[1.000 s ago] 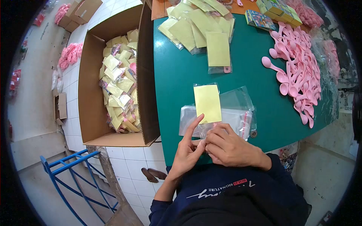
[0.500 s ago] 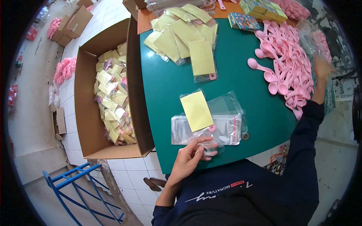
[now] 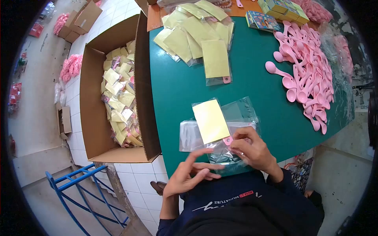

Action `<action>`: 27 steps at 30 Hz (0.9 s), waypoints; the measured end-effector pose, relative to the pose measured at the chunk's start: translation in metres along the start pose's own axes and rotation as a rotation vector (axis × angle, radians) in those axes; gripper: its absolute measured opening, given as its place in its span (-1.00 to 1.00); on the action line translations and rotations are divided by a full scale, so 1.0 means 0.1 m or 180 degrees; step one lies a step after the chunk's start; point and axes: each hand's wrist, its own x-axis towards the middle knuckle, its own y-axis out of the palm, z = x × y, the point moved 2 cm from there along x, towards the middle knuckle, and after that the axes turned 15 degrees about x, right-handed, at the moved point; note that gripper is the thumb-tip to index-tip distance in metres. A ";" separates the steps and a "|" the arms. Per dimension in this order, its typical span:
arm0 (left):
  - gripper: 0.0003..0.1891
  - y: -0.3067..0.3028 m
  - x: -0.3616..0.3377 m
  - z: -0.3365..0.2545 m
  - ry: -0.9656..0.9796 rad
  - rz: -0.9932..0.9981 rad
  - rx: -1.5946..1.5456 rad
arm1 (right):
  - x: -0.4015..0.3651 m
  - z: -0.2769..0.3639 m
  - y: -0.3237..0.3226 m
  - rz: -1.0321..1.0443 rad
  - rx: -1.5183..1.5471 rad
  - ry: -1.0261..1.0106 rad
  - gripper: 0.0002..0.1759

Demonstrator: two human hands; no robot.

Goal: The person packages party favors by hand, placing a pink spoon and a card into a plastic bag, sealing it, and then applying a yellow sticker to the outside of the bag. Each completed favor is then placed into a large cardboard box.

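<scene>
In front of me, a clear plastic bag [image 3: 222, 158] holds a pale yellow card [image 3: 211, 122], and a pink spoon's handle end [image 3: 228, 140] shows at the card's lower corner. My right hand [image 3: 254, 150] pinches the bag's edge beside that handle. Fingers stretched and apart, my left hand [image 3: 193, 173] is at the bag's lower left, its fingertips close to the loose plastic. A stack of flat clear bags [image 3: 189, 135] lies beneath the filled one.
Filled card packets [image 3: 215, 59] are heaped on the green table [image 3: 173, 90]. To the right lies a pile of pink spoons [image 3: 305, 70], with small printed boxes [image 3: 263, 21] behind. A cardboard box [image 3: 92, 98] of packets stands left, near a blue metal frame [image 3: 84, 188].
My right hand has come from beyond the spoon pile to the bag and pinched its edge. My left hand's fingers have spread, and the bag has shifted slightly right in view.
</scene>
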 end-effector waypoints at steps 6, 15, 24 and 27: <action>-0.73 0.06 0.11 0.02 0.0510 -0.1243 0.2235 | 0.01 0.01 -0.03 0.0030 0.0617 0.0452 -0.80; -0.88 0.14 0.18 -0.01 0.0431 -0.1616 0.2021 | -0.09 -0.05 0.04 -0.0455 0.2278 0.1788 -0.89; -0.87 0.16 0.19 0.09 0.0135 -0.1866 0.1514 | 0.02 0.00 0.12 -0.0922 0.2095 0.2211 -0.87; -0.82 0.18 0.20 0.10 0.0033 -0.2096 0.1099 | 0.03 -0.01 0.13 -0.0970 0.2027 0.2255 -0.87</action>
